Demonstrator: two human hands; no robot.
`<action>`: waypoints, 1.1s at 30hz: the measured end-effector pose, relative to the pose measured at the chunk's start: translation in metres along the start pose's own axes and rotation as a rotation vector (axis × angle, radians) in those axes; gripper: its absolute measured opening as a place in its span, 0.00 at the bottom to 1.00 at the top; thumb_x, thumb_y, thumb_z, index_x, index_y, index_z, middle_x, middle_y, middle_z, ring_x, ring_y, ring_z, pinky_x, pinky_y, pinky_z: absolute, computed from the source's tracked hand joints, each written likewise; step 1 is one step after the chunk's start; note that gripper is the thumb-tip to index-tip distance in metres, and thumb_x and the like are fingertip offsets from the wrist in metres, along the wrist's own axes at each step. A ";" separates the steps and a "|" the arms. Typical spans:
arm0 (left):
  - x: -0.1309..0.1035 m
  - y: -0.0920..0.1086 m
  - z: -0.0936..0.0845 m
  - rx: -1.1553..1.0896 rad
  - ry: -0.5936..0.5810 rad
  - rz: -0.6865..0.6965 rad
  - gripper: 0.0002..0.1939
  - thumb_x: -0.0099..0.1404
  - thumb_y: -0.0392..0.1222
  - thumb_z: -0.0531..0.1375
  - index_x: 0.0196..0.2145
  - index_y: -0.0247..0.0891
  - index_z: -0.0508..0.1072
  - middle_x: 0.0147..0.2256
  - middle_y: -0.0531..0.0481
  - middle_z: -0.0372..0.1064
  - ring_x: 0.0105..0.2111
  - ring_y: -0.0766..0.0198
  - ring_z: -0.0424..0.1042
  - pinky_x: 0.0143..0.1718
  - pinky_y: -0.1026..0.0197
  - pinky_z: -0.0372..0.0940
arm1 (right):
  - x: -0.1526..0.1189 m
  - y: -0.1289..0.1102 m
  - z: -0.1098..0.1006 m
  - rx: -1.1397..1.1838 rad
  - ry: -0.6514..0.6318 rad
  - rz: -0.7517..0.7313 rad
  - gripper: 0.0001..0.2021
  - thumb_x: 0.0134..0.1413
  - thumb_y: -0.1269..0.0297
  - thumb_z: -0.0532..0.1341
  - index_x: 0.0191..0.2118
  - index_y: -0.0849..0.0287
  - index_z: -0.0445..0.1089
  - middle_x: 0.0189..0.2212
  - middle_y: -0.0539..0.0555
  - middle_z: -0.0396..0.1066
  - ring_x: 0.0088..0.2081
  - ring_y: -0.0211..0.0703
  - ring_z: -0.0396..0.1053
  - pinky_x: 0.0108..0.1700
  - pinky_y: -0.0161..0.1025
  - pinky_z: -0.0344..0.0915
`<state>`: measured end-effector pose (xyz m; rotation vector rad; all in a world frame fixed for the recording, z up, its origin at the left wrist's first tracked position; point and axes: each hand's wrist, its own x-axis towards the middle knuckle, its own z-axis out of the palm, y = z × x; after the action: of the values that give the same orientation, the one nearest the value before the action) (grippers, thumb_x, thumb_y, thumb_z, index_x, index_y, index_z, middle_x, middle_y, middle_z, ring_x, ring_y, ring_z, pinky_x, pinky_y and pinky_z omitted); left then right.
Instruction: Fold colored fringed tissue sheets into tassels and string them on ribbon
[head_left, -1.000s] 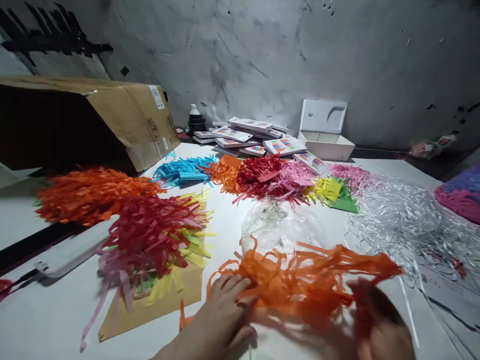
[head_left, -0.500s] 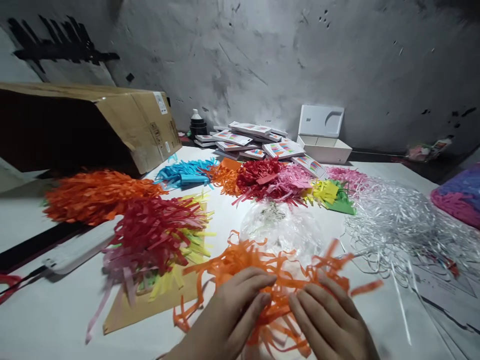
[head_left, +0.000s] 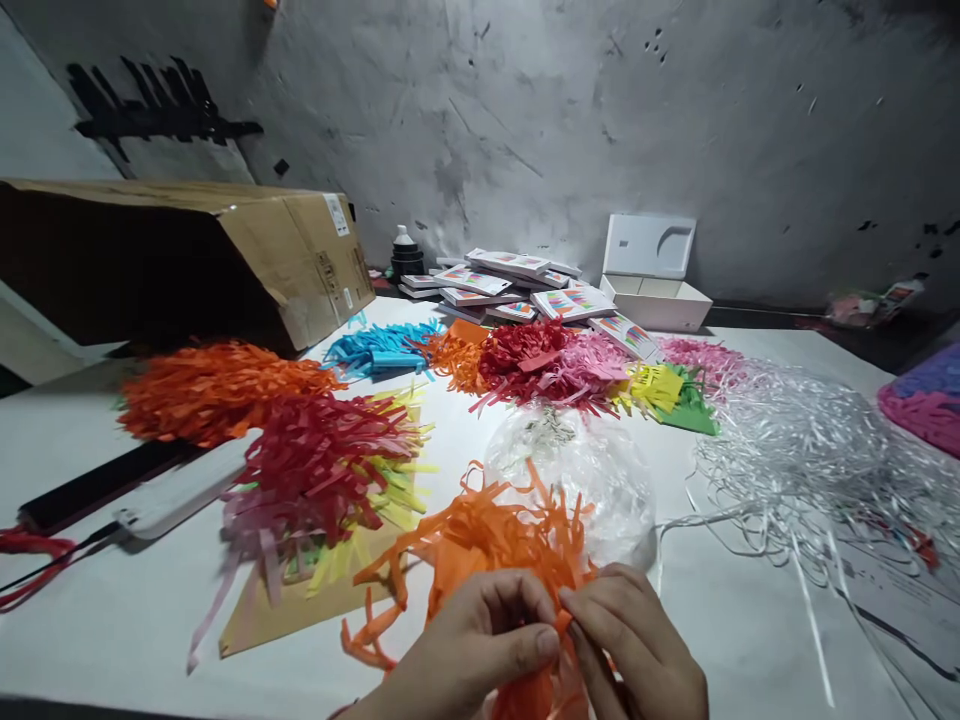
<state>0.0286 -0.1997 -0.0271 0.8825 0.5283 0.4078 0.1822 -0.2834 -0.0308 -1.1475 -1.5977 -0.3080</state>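
Orange fringed tissue paper (head_left: 480, 530) lies at the front centre of the white table, partly under my hands. My left hand (head_left: 487, 630) has its thumb and fingers closed on some of the orange paper. Close against its fingertips, my right hand (head_left: 630, 635) pinches the same paper, with a small orange piece between the two hands. Part of the paper hangs below them. Just behind lies a clear plastic bag (head_left: 600, 480). To the left, red fringed paper (head_left: 322, 460) and yellow strips rest over a tan sheet (head_left: 285, 605).
A cardboard box (head_left: 292, 260) stands at the back left. Stacked white packs (head_left: 502, 280) and an open white box (head_left: 656, 300) are along the wall. Silver strands (head_left: 810, 430) spread at right. A white device (head_left: 187, 490) with a cable lies at left.
My hands have gone from lying over the spread orange strips to pinching them together. The orange strips at the right have been drawn inward. The view has shifted slightly.
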 end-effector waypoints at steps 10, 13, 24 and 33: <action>0.000 -0.002 -0.004 0.080 0.004 -0.081 0.23 0.48 0.52 0.76 0.29 0.33 0.74 0.22 0.55 0.66 0.20 0.74 0.59 0.22 0.70 0.51 | -0.015 -0.002 0.011 -0.113 0.063 -0.044 0.11 0.63 0.76 0.56 0.45 0.61 0.73 0.29 0.52 0.76 0.30 0.39 0.73 0.47 0.44 0.70; 0.000 -0.003 -0.004 0.079 -0.038 -0.072 0.23 0.49 0.53 0.76 0.29 0.33 0.72 0.22 0.55 0.66 0.20 0.73 0.60 0.22 0.69 0.53 | -0.012 -0.004 0.007 -0.074 0.010 0.015 0.10 0.58 0.79 0.58 0.41 0.58 0.72 0.26 0.48 0.73 0.25 0.36 0.70 0.48 0.43 0.70; 0.001 -0.003 -0.002 0.306 0.038 0.270 0.19 0.61 0.56 0.68 0.28 0.34 0.79 0.28 0.48 0.70 0.29 0.65 0.67 0.32 0.65 0.62 | -0.039 -0.006 0.024 0.192 0.099 0.334 0.18 0.65 0.71 0.60 0.58 0.50 0.71 0.39 0.54 0.74 0.40 0.41 0.76 0.41 0.35 0.74; 0.000 -0.016 -0.012 0.803 -0.155 0.291 0.05 0.58 0.37 0.66 0.26 0.39 0.76 0.25 0.53 0.69 0.26 0.65 0.65 0.30 0.65 0.59 | -0.033 -0.010 0.029 0.332 0.225 0.549 0.07 0.65 0.64 0.62 0.44 0.49 0.79 0.34 0.51 0.75 0.35 0.39 0.75 0.36 0.32 0.72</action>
<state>0.0229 -0.2013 -0.0461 1.7639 0.4173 0.3863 0.1544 -0.2851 -0.0664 -1.1895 -1.0365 0.1796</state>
